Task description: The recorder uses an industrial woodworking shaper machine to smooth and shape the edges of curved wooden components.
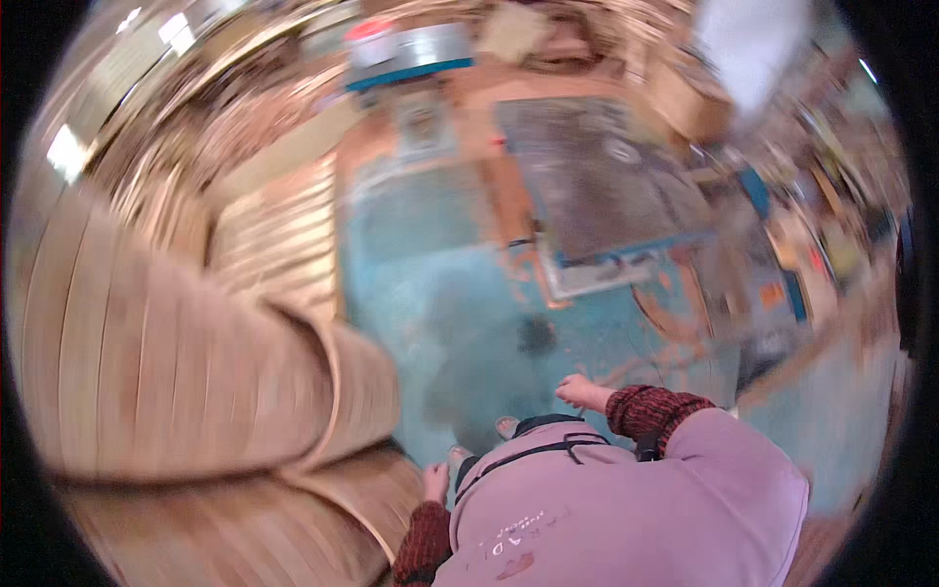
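Observation:
My right hand (581,391) hangs in front of my body above the worn blue-green floor (440,323), its fingers curled in a loose fist with nothing visible in them. Lower down, my left hand (436,482) hangs by my side, also with curled fingers and no object showing. Nearest to it are large stacks of curved wooden pieces (176,352), close on my left; I see no contact between hand and wood. A pink apron (606,509) covers my front, over dark red knitted sleeves. Motion smears much of the view.
Ahead to the right stands a wide dark flat-topped table (606,176) with a blue edge. A grey and blue machine (411,54) with a red top is farther back. Pale slatted wood (279,235) lies beyond the left stacks. Blurred clutter (822,225) lines the right side.

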Motion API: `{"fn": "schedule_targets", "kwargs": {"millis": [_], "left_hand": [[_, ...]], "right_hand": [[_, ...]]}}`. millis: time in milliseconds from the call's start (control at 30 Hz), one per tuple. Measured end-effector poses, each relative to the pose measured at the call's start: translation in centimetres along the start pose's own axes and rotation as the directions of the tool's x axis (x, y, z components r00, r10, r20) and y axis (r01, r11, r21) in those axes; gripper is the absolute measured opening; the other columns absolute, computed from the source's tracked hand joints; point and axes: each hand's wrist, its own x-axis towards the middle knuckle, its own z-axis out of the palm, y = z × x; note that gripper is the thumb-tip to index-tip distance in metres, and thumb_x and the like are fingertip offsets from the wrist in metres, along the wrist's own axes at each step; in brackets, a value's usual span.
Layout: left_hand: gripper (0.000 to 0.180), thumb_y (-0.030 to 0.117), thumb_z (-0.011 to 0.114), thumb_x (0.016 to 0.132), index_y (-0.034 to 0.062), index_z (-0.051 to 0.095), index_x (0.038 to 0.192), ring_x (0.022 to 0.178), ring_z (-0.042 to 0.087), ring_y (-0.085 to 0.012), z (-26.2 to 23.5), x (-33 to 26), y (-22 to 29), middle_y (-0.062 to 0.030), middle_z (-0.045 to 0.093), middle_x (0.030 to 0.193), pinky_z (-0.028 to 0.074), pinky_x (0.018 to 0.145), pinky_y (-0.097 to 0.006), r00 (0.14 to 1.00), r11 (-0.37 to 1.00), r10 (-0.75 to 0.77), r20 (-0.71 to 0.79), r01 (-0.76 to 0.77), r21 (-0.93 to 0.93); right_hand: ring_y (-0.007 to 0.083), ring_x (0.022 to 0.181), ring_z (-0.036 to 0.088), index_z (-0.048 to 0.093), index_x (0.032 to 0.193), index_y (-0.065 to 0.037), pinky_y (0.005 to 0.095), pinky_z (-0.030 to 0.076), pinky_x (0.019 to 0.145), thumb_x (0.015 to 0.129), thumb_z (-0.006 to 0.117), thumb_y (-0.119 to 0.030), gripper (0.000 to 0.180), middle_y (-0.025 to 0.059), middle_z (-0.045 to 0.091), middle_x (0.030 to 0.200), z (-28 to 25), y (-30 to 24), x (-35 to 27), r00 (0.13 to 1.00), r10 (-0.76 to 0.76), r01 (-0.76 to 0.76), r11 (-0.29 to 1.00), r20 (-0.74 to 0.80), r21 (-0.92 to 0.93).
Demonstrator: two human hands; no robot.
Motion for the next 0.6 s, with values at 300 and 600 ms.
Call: {"fn": "schedule_targets", "kwargs": {"millis": [300, 600], "left_hand": [[0.038, 0.029, 0.066, 0.093, -0.0065, 0.070, 0.106, 0.061, 0.062, -0.0201, -5.6, 19.3, 4.3, -0.0106, 0.068, 0.076, 0.050, 0.056, -0.036, 0.751, 0.663, 0.257, 0.609, -0.595, 0.454], [0.024, 0.016, 0.064, 0.093, -0.0030, 0.067, 0.107, 0.054, 0.056, -0.0143, -6.6, 27.5, 24.8, -0.0025, 0.059, 0.070, 0.040, 0.044, -0.029, 0.726, 0.649, -0.010, 0.688, -0.518, 0.557]], "right_hand": [[0.0326, 0.081, 0.073, 0.076, 0.094, -0.006, 0.0476, 0.056, 0.071, 0.076, 0.072, -0.025, 0.026, 0.0165, 0.072, 0.083, 9.3, 12.0, -2.6, 0.912, -0.177, 0.059, 0.950, -0.371, -0.308], [0.0352, 0.086, 0.074, 0.077, 0.083, -0.009, 0.0494, 0.058, 0.074, 0.081, 0.064, -0.013, 0.013, 0.0165, 0.073, 0.087, 24.7, 15.6, -13.2, 0.707, 0.284, -0.232, 0.958, -0.648, 0.167]]}}
